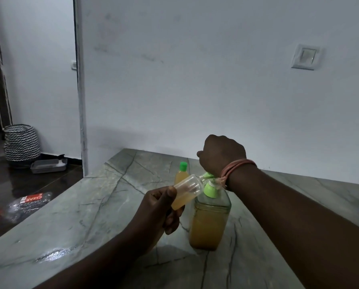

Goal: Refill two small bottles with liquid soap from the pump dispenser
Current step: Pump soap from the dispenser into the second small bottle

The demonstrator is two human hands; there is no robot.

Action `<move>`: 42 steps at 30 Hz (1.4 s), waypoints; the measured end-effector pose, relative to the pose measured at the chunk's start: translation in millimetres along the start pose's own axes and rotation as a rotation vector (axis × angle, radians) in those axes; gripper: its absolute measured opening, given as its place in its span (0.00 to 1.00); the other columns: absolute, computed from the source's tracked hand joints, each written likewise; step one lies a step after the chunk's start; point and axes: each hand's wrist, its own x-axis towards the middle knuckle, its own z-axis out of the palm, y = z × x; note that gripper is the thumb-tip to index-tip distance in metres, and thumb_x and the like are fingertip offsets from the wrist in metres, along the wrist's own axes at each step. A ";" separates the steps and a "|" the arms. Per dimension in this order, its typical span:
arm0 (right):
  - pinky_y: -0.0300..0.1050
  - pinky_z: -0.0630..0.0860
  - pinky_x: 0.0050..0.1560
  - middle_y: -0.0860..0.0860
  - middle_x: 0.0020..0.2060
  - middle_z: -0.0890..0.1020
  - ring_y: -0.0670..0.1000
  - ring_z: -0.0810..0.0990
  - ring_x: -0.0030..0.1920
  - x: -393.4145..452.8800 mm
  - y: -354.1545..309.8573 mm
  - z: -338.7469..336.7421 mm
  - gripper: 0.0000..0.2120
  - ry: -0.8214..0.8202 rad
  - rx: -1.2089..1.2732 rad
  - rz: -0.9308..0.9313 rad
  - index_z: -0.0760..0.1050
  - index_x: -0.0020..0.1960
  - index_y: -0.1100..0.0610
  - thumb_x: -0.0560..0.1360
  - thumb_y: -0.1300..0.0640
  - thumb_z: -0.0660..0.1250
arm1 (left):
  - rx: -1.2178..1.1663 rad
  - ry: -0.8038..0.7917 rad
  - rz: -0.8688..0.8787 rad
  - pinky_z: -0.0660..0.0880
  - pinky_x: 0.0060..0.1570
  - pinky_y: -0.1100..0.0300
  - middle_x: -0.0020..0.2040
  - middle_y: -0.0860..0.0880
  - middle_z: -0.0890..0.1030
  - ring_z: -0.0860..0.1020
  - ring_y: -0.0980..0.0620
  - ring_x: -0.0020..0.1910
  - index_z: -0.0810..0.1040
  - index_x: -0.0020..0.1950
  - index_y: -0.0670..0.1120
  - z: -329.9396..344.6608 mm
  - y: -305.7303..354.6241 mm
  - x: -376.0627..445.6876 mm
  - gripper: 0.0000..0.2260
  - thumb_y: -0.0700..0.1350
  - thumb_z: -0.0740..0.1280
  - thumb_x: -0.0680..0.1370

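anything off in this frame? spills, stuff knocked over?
A clear plastic bottle with a red label lies on its side on the dark floor left of the counter. A shiny patch near the counter's front edge could be wet or glare. Both soap bottles on the counter stand upright.

Pump head [208, 175] hidden under right hand [222, 155]

A grey marble-veined bench [74, 215] runs up to a pale wall [195, 80], with a wet sheen near its front left edge. On the wall, above the bench's far right corner, sits a white light switch [305, 56]. Past the bench's left edge the dark floor [11, 184] carries a crushed clear plastic bottle with a red label [26, 202], a grey tray [48, 165] further back, and a black-and-white zigzag basket [21, 143] just beside a doorway.
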 end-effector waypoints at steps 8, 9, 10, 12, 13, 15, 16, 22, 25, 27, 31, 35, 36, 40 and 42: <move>0.43 0.69 0.41 0.54 0.45 0.81 0.58 0.77 0.42 -3.2 4.2 14.4 0.12 0.028 0.084 0.054 0.67 0.38 0.53 0.75 0.48 0.64 | -0.019 0.024 0.006 0.68 0.23 0.64 0.32 0.43 0.72 0.67 0.56 0.23 0.82 0.56 0.42 -2.3 -3.2 0.4 0.35 0.69 0.75 0.63; 0.44 0.69 0.42 0.55 0.45 0.81 0.58 0.78 0.44 -3.2 4.0 13.8 0.12 0.021 0.087 0.051 0.67 0.39 0.53 0.75 0.47 0.64 | -0.017 0.028 0.003 0.68 0.23 0.64 0.32 0.44 0.72 0.68 0.56 0.23 0.82 0.56 0.42 -2.3 -3.0 0.3 0.36 0.69 0.75 0.63; 0.44 0.70 0.42 0.55 0.46 0.81 0.59 0.79 0.46 -3.0 3.6 12.3 0.12 0.010 0.089 0.047 0.67 0.40 0.53 0.75 0.47 0.64 | -0.014 0.031 0.002 0.68 0.23 0.64 0.32 0.44 0.73 0.68 0.56 0.23 0.82 0.56 0.42 -2.0 -2.5 0.1 0.36 0.70 0.75 0.63; 0.44 0.70 0.43 0.55 0.47 0.81 0.59 0.79 0.49 -0.6 2.1 7.5 0.12 -0.015 0.080 0.027 0.68 0.41 0.53 0.75 0.46 0.64 | -0.003 0.027 0.006 0.68 0.23 0.64 0.31 0.44 0.73 0.67 0.56 0.23 0.83 0.54 0.44 -0.8 -1.8 0.1 0.34 0.70 0.75 0.63; 0.44 0.70 0.44 0.55 0.48 0.81 0.59 0.79 0.49 0.7 1.4 5.1 0.12 -0.020 0.068 0.010 0.69 0.41 0.53 0.75 0.46 0.65 | 0.001 0.023 0.008 0.68 0.23 0.64 0.32 0.44 0.72 0.67 0.56 0.23 0.84 0.53 0.45 -0.4 -1.9 0.2 0.33 0.70 0.74 0.63; 0.44 0.69 0.43 0.55 0.48 0.81 0.59 0.79 0.49 1.3 0.8 3.6 0.12 0.001 0.057 -0.004 0.68 0.41 0.52 0.76 0.46 0.65 | 0.001 0.008 0.010 0.67 0.23 0.64 0.32 0.43 0.72 0.67 0.56 0.23 0.84 0.53 0.46 -0.7 -1.8 0.5 0.32 0.70 0.74 0.63; 0.44 0.69 0.42 0.55 0.47 0.81 0.59 0.79 0.48 0.8 1.2 5.4 0.13 0.022 0.065 0.004 0.67 0.40 0.53 0.76 0.46 0.65 | -0.001 0.005 0.009 0.67 0.23 0.64 0.33 0.43 0.72 0.66 0.56 0.23 0.84 0.53 0.45 -1.2 -1.9 1.1 0.33 0.70 0.74 0.63; 0.44 0.69 0.41 0.54 0.43 0.80 0.59 0.80 0.46 -4.1 5.7 14.9 0.13 0.052 0.104 0.028 0.67 0.39 0.53 0.75 0.46 0.64 | -0.016 0.029 0.004 0.68 0.23 0.64 0.33 0.43 0.73 0.66 0.56 0.23 0.83 0.56 0.43 -1.4 -4.1 0.8 0.36 0.70 0.75 0.61; 0.44 0.70 0.42 0.55 0.45 0.81 0.59 0.79 0.46 -2.7 4.8 10.4 0.12 0.021 0.099 0.000 0.67 0.39 0.53 0.75 0.46 0.64 | -0.012 0.026 0.003 0.68 0.22 0.64 0.33 0.42 0.72 0.66 0.56 0.23 0.83 0.56 0.44 -0.3 -3.5 -0.4 0.35 0.71 0.75 0.61; 0.44 0.70 0.43 0.54 0.47 0.81 0.59 0.79 0.48 0.1 3.8 5.7 0.11 -0.006 0.072 -0.027 0.69 0.41 0.53 0.75 0.46 0.64 | -0.004 0.016 0.012 0.67 0.22 0.64 0.33 0.42 0.72 0.66 0.56 0.23 0.84 0.55 0.45 0.9 -2.5 -0.5 0.35 0.71 0.75 0.61; 0.44 0.69 0.41 0.54 0.46 0.81 0.58 0.77 0.43 -0.3 2.7 6.8 0.12 0.069 0.058 -0.027 0.69 0.40 0.53 0.77 0.47 0.63 | 0.008 0.018 0.006 0.67 0.23 0.63 0.33 0.41 0.72 0.66 0.55 0.23 0.83 0.54 0.44 -1.1 -3.4 0.9 0.36 0.72 0.74 0.60; 0.44 0.70 0.42 0.54 0.46 0.81 0.59 0.79 0.46 -4.2 4.2 15.1 0.11 0.082 0.097 0.008 0.68 0.41 0.52 0.76 0.47 0.64 | 0.015 0.004 0.009 0.67 0.23 0.63 0.34 0.41 0.71 0.65 0.55 0.24 0.84 0.52 0.48 -0.6 -4.3 0.5 0.33 0.73 0.73 0.61; 0.44 0.70 0.42 0.54 0.46 0.81 0.59 0.80 0.47 -4.2 4.8 14.8 0.11 0.075 0.095 0.008 0.68 0.41 0.51 0.76 0.47 0.64 | 0.015 0.004 0.000 0.67 0.23 0.63 0.35 0.41 0.71 0.66 0.55 0.24 0.84 0.51 0.49 -0.7 -3.9 0.3 0.32 0.73 0.73 0.61; 0.44 0.70 0.42 0.54 0.46 0.81 0.58 0.78 0.45 -1.4 4.0 9.0 0.12 0.006 0.093 -0.004 0.68 0.40 0.53 0.76 0.47 0.64 | 0.015 0.001 0.003 0.67 0.23 0.63 0.33 0.41 0.70 0.65 0.55 0.24 0.84 0.54 0.48 1.8 -1.9 -0.8 0.33 0.72 0.74 0.61; 0.44 0.70 0.42 0.54 0.47 0.81 0.58 0.79 0.46 0.6 3.4 4.7 0.11 -0.015 0.062 -0.034 0.68 0.40 0.52 0.75 0.47 0.64 | 0.010 0.001 0.012 0.67 0.23 0.64 0.33 0.43 0.72 0.65 0.55 0.23 0.84 0.54 0.46 3.3 -1.6 -0.9 0.35 0.72 0.74 0.61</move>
